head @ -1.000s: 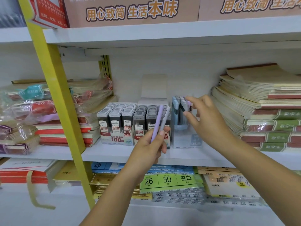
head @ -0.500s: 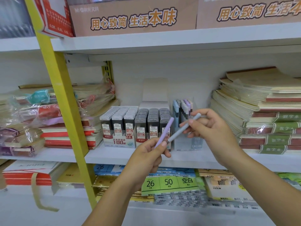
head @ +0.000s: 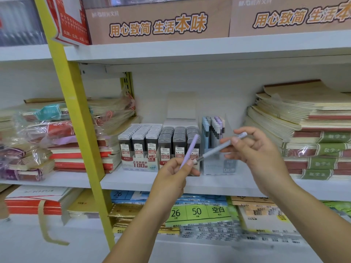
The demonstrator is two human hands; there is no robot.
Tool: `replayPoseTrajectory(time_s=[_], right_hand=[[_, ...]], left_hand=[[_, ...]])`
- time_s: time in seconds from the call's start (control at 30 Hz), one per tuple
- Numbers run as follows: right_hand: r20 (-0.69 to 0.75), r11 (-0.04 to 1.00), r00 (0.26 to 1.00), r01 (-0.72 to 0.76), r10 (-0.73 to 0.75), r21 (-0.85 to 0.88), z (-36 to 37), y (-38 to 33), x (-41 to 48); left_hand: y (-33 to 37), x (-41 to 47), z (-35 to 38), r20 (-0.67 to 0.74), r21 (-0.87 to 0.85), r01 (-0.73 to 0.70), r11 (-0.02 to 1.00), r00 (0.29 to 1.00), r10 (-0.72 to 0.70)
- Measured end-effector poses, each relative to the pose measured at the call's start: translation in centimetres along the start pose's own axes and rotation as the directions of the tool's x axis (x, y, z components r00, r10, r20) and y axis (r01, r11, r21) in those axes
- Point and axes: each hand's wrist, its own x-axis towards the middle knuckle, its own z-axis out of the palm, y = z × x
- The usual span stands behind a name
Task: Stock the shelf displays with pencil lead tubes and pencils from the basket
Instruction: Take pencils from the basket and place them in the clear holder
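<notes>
Pinching the grey pencil [head: 215, 151] near its cap, likely to slot it tip-down into the clear display [head: 218, 167] behind, the right hand [head: 266, 154] faces the left hand [head: 171, 177] gripping a spare purple pencil [head: 190, 149].

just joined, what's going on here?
A person is stocking a shelf. The left hand holds a purple pencil; the right hand pinches a grey pencil near its upper end. Both pencils are in front of the clear pencil display, next to the lead tube boxes. Neither is in yet.
</notes>
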Motion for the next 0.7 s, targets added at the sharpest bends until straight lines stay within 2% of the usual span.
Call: replayPoseTrajectory(time_s=[0.1,0.17,0.27,0.37,0.53,0.63,0.7], right_hand=[[0.035,0.998,0.999,0.041,-0.04,-0.039,-0.2,-1.0,0.8],[0.089,0.99,0.995,-0.023,0.036,-0.139,-0.5,-1.4,1.1],[0.182,0.905,0.958,-0.133,0.222,-0.405,-1.2,-1.2,1.0],[0.224,0.873,0.925,-0.18,0.307,-0.454,-1.0,-1.0,0.6],[0.322,0.791,0.925,0.04,0.201,-0.61,1.4,-0.8,0.4],[0.399,0.789,0.893,0.087,0.21,-0.609,2.2,-0.8,0.4],[0.374,0.813,0.91,0.078,0.178,-0.577,1.9,-1.2,0.9]], left_hand=[[0.4,0.3,0.3,-0.025,-0.023,-0.022,0.999,0.999,0.022],[0.6,0.4,0.1,-0.061,-0.064,-0.049,0.997,0.997,0.045],[0.7,0.5,-0.5,-0.12,-0.072,-0.077,0.994,0.99,0.068],[0.9,0.6,-0.9,-0.143,0.003,-0.116,0.993,0.983,0.115],[1.4,0.8,-0.1,-0.041,0.173,-0.202,0.964,0.976,0.212],[1.6,0.9,0.2,-0.025,0.171,-0.22,0.96,0.973,0.227],[1.6,0.9,0.2,-0.055,0.156,-0.185,0.97,0.979,0.196]])
